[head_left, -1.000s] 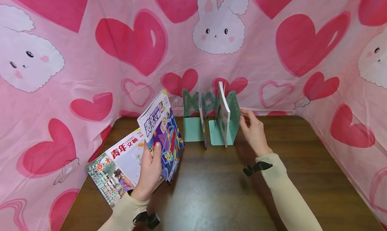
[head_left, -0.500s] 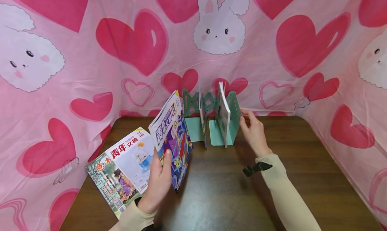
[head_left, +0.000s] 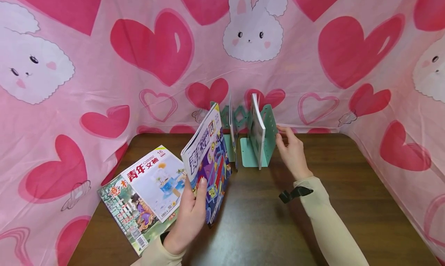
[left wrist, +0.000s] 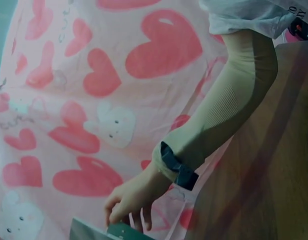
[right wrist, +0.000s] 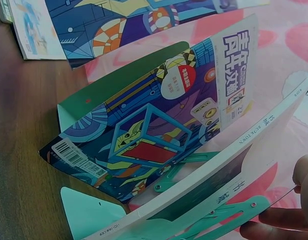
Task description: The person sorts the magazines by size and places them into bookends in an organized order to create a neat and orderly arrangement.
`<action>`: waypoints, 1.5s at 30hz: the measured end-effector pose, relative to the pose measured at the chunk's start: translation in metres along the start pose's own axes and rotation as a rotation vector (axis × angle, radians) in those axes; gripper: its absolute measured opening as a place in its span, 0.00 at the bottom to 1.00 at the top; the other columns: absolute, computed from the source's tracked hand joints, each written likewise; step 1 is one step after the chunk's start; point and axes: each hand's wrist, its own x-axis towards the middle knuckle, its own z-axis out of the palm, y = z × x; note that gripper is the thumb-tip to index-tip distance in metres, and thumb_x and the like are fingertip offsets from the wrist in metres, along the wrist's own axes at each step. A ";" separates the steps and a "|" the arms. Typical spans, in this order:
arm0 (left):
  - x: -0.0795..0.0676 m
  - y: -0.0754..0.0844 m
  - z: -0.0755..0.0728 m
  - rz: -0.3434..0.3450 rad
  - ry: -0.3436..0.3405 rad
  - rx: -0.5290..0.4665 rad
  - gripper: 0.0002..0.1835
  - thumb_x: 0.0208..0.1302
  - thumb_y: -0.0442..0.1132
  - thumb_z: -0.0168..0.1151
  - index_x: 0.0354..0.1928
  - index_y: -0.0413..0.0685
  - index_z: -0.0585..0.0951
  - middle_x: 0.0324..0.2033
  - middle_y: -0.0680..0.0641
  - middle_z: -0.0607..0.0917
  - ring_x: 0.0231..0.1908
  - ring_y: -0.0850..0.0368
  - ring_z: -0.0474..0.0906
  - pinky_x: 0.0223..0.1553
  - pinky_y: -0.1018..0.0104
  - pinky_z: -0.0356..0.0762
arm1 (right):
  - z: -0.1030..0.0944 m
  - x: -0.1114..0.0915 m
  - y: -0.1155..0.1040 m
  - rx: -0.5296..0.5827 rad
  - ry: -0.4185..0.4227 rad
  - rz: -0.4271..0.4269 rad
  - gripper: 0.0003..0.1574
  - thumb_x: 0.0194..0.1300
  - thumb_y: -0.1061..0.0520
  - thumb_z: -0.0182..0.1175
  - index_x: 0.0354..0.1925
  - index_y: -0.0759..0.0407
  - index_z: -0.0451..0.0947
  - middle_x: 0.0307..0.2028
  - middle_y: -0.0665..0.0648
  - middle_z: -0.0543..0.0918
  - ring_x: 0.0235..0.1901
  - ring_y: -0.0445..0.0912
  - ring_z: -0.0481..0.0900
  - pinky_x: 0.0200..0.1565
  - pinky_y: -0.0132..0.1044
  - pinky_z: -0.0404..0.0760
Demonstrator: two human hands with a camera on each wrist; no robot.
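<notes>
My left hand (head_left: 190, 213) grips a magazine (head_left: 212, 173) with a purple-and-blue cover, thumb across its front. It is held upright and tilted, overlapping the left end of a green expanding bookend (head_left: 269, 142) in the head view. My right hand (head_left: 292, 152) pinches the edge of the bookend's right end plate, its thumb and fingers (right wrist: 279, 220) on either side in the right wrist view. Between the plates stand a thin magazine (right wrist: 159, 135) with a similar purple-and-blue cover and a white-spined book (right wrist: 229, 165) leaning near the right plate.
On the table's left lie two overlapping magazines, one white with red lettering (head_left: 161, 185) and one with a green illustrated cover (head_left: 125, 212). A pink cloth (head_left: 299, 65) with hearts and rabbits hangs behind the brown wooden table (head_left: 264, 227).
My left hand has carried the magazine rightward and slightly nearer to me, past the lying magazines and in front of the bookend's left end. My right hand stays at the right plate.
</notes>
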 end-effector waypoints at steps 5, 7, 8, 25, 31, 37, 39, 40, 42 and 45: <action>-0.001 0.001 0.009 0.017 -0.030 -0.012 0.30 0.84 0.34 0.41 0.82 0.63 0.56 0.77 0.46 0.67 0.73 0.45 0.68 0.69 0.52 0.68 | 0.000 0.000 0.001 -0.002 0.001 0.002 0.19 0.77 0.61 0.57 0.62 0.65 0.77 0.51 0.68 0.86 0.38 0.56 0.85 0.39 0.14 0.72; -0.002 0.001 0.012 0.014 -0.040 -0.017 0.30 0.84 0.34 0.41 0.82 0.64 0.56 0.77 0.46 0.67 0.72 0.44 0.69 0.68 0.47 0.69 | 0.000 0.000 0.001 -0.003 0.001 0.001 0.19 0.77 0.61 0.57 0.62 0.64 0.77 0.51 0.68 0.86 0.38 0.56 0.85 0.39 0.14 0.72; -0.002 0.002 0.013 0.016 -0.045 -0.018 0.30 0.84 0.34 0.41 0.82 0.64 0.56 0.77 0.46 0.67 0.72 0.44 0.69 0.68 0.46 0.68 | 0.000 0.000 0.001 -0.003 0.001 0.000 0.19 0.77 0.61 0.57 0.63 0.64 0.77 0.51 0.68 0.86 0.38 0.56 0.85 0.39 0.14 0.72; 0.008 -0.007 0.037 0.079 -0.125 -0.020 0.28 0.84 0.34 0.40 0.81 0.61 0.56 0.76 0.44 0.69 0.71 0.43 0.70 0.67 0.39 0.69 | 0.001 0.000 0.000 0.007 0.000 -0.008 0.19 0.77 0.62 0.58 0.62 0.65 0.77 0.51 0.69 0.86 0.37 0.56 0.85 0.39 0.14 0.73; 0.020 -0.017 0.049 0.084 -0.137 -0.002 0.31 0.84 0.36 0.42 0.82 0.67 0.52 0.77 0.47 0.66 0.73 0.45 0.67 0.67 0.38 0.69 | 0.001 0.000 0.000 0.003 0.000 -0.004 0.19 0.77 0.62 0.58 0.63 0.65 0.77 0.52 0.69 0.86 0.39 0.56 0.84 0.40 0.14 0.72; 0.037 -0.030 0.062 0.116 -0.136 -0.007 0.37 0.83 0.32 0.44 0.84 0.69 0.47 0.80 0.50 0.59 0.76 0.47 0.63 0.69 0.44 0.67 | 0.000 0.001 0.001 0.003 0.000 -0.006 0.20 0.77 0.62 0.58 0.63 0.65 0.77 0.52 0.69 0.86 0.39 0.57 0.84 0.40 0.14 0.73; 0.042 -0.034 0.066 0.113 -0.140 -0.006 0.38 0.83 0.32 0.44 0.84 0.68 0.45 0.81 0.51 0.56 0.77 0.48 0.61 0.70 0.45 0.66 | 0.000 0.001 0.001 0.005 0.002 -0.006 0.20 0.77 0.62 0.58 0.63 0.65 0.77 0.52 0.69 0.86 0.39 0.57 0.84 0.40 0.14 0.73; 0.045 -0.036 0.069 0.107 -0.142 -0.001 0.38 0.83 0.33 0.44 0.85 0.68 0.45 0.82 0.53 0.55 0.78 0.49 0.59 0.70 0.45 0.66 | 0.000 0.001 0.001 0.005 0.005 -0.006 0.20 0.77 0.62 0.58 0.63 0.65 0.77 0.52 0.69 0.86 0.39 0.56 0.84 0.40 0.14 0.73; 0.049 -0.039 0.072 0.093 -0.143 0.010 0.38 0.84 0.34 0.44 0.85 0.69 0.43 0.82 0.55 0.52 0.78 0.51 0.57 0.72 0.47 0.64 | 0.000 0.001 0.001 0.002 0.007 -0.004 0.19 0.77 0.62 0.58 0.63 0.64 0.77 0.51 0.68 0.86 0.38 0.55 0.84 0.40 0.14 0.72; 0.056 -0.046 0.077 0.096 -0.128 0.039 0.38 0.84 0.35 0.45 0.85 0.66 0.44 0.82 0.54 0.51 0.79 0.53 0.54 0.73 0.49 0.63 | 0.001 0.000 0.000 0.002 0.006 -0.005 0.19 0.77 0.62 0.58 0.63 0.65 0.77 0.50 0.68 0.86 0.38 0.55 0.84 0.40 0.15 0.72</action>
